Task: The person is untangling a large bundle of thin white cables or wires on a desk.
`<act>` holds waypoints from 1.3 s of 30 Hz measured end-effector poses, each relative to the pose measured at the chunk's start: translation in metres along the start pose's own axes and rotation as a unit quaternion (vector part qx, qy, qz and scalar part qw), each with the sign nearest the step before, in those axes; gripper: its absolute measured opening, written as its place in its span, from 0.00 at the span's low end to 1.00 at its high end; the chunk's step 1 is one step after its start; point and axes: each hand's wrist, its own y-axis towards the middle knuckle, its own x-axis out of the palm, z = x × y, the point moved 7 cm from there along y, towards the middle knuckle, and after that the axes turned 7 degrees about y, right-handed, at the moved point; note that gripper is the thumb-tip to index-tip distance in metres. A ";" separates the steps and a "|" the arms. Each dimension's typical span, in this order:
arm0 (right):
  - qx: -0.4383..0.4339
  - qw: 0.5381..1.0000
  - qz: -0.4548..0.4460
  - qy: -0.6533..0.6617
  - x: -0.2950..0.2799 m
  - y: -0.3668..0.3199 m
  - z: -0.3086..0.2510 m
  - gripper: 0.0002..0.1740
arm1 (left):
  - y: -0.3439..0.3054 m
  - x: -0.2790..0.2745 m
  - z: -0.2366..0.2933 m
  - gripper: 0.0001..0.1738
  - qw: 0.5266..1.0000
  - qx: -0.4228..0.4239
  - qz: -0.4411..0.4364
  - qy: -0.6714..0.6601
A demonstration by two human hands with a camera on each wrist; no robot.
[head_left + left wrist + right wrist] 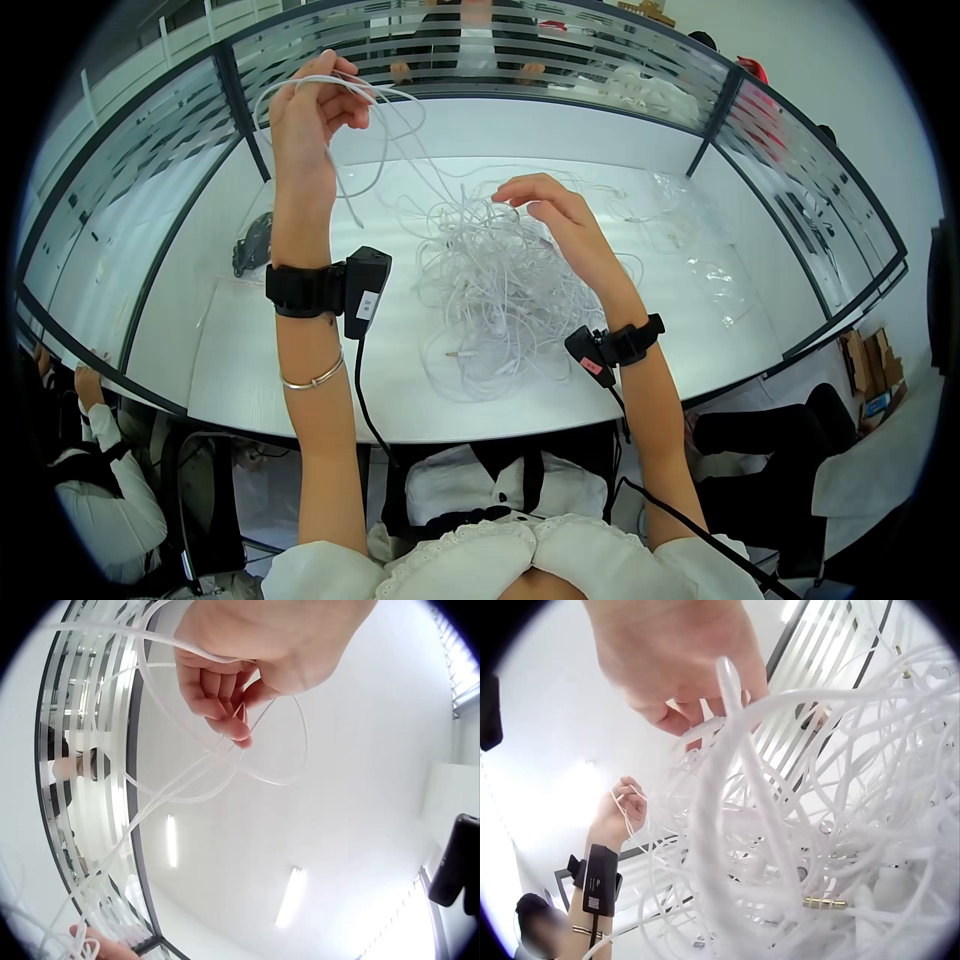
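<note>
Now the left hand (304,150) pinches white cord (161,637), tangle (500,280) at its five o'clock; the right hand (565,220) is nearer, its grip unclear.

White label (367,305): stuck on the black left wrist camera (368,285), left of centre in the head view; dark marks visible, too small to read.
Pink label (591,366): stuck on the black right wrist camera (584,350), right of centre in the lower half of the head view; too small to read.
Pale print (592,884): set on the left wrist camera, lower left of the right wrist view; too blurred to make out.
Pale square patch (593,903): just below that print, on the same camera; too blurred to make out.
Readable words, numbers, brands or signs: none in any view.
</note>
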 end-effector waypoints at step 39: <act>-0.133 0.972 0.117 -0.157 0.007 -0.002 -0.029 0.06 | 0.001 0.008 -0.002 0.15 1.000 0.009 -0.007 -0.002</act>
